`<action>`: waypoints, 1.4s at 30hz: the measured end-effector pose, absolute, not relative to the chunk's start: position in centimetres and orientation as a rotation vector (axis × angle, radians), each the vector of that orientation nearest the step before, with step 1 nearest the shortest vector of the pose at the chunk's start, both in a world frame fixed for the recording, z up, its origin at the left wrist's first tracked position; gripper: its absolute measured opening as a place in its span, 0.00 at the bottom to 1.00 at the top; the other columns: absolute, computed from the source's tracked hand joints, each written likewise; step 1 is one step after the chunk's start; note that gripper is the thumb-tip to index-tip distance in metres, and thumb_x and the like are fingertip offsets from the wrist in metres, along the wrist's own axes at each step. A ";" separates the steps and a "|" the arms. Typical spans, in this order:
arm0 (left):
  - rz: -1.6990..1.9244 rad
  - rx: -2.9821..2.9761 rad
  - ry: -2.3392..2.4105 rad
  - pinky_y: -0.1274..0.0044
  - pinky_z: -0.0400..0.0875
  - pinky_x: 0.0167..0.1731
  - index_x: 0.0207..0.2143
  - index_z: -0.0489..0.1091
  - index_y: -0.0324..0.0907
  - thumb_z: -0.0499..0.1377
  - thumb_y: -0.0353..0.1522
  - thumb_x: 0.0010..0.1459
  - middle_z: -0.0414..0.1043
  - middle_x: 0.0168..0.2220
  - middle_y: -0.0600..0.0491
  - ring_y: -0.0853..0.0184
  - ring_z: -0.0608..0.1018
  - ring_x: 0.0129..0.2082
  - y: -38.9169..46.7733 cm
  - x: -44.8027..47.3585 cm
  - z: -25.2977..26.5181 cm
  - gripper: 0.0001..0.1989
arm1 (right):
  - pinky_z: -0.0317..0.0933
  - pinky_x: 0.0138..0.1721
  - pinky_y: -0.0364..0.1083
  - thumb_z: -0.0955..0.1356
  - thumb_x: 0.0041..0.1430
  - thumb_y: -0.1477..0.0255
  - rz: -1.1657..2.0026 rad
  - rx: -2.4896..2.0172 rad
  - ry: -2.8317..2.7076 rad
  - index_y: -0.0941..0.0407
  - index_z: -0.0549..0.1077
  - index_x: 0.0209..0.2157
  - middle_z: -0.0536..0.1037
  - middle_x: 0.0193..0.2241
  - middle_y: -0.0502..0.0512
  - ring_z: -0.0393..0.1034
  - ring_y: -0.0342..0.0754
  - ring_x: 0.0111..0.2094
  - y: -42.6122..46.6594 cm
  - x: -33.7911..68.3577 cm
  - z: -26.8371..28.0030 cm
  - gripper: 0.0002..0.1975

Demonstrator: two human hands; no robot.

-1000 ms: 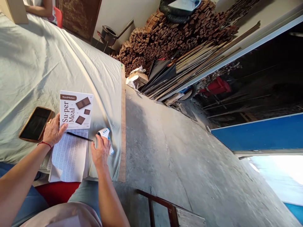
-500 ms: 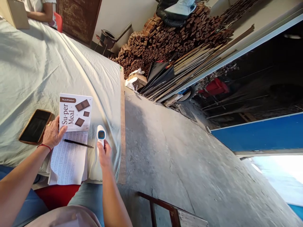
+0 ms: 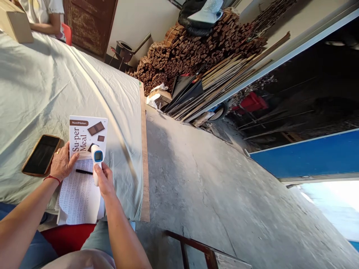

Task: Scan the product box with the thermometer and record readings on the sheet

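My right hand [image 3: 104, 180] is closed round the handle of a white infrared thermometer [image 3: 95, 173] with a blue-rimmed screen. The thermometer's head overlaps the lower right part of a white box [image 3: 78, 132] printed "NutriMotion Su-per Meal". At the box's lower left corner, my left hand [image 3: 62, 163] grips it, thumb on the printed face and fingers along the side. Below the box lie handwritten sheets of paper [image 3: 77, 201]. A black pen [image 3: 83, 172] rests on them, partly hidden behind the thermometer. To the left of my left hand lies a phone [image 3: 42, 154] in a brown case, its screen dark.
A pale cloth covers the table [image 3: 50, 97], whose right edge [image 3: 144, 149] is bare wood. Across it, a person's arm [image 3: 45, 28] rests near a cardboard box [image 3: 17, 22]. Stacked wood [image 3: 193, 52] lines the wall. A brown frame [image 3: 193, 244] stands on the floor to the right.
My right hand has carried the thermometer left, from the bare cloth to over the box's lower right part, now covering some of the pen. My left hand keeps its hold on the box.
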State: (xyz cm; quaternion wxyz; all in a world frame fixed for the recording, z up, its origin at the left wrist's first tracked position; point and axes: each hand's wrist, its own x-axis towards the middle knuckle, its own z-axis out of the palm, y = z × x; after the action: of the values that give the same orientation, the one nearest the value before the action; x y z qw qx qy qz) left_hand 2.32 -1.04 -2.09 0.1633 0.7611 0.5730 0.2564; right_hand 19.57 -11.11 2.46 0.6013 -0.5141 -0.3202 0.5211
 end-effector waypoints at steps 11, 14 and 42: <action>0.759 2.170 1.634 0.57 0.69 0.52 0.64 0.62 0.38 0.39 0.58 0.66 0.77 0.50 0.37 0.45 0.77 0.50 -1.2 2.5 -1.7 0.40 | 0.49 0.26 0.43 0.74 0.45 0.43 1.189 -1.201 -0.658 0.51 0.65 0.26 0.63 0.21 0.45 0.53 0.42 0.24 -11.0 18.6 2.5 0.27; 0.757 2.173 1.634 0.58 0.69 0.53 0.64 0.62 0.38 0.39 0.58 0.66 0.77 0.50 0.37 0.45 0.77 0.50 -1.3 2.5 -1.7 0.41 | 0.50 0.25 0.43 0.74 0.45 0.42 1.193 -1.184 -0.657 0.52 0.65 0.25 0.63 0.20 0.45 0.54 0.42 0.23 -11.0 18.6 2.5 0.28; 0.727 2.174 1.618 0.56 0.69 0.53 0.63 0.62 0.36 0.40 0.56 0.66 0.76 0.48 0.35 0.44 0.77 0.50 -1.0 2.4 -1.2 0.40 | 0.57 0.25 0.44 0.74 0.50 0.44 1.394 -1.066 -0.624 0.54 0.72 0.27 0.69 0.22 0.50 0.59 0.43 0.23 -16.3 19.7 5.8 0.26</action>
State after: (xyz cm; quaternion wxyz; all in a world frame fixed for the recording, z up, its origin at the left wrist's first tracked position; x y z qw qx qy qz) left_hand 2.39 -1.03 -1.24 0.1669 0.7640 0.5684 0.2556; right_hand 19.70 -16.32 5.76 0.5969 -0.4590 -0.2686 0.6007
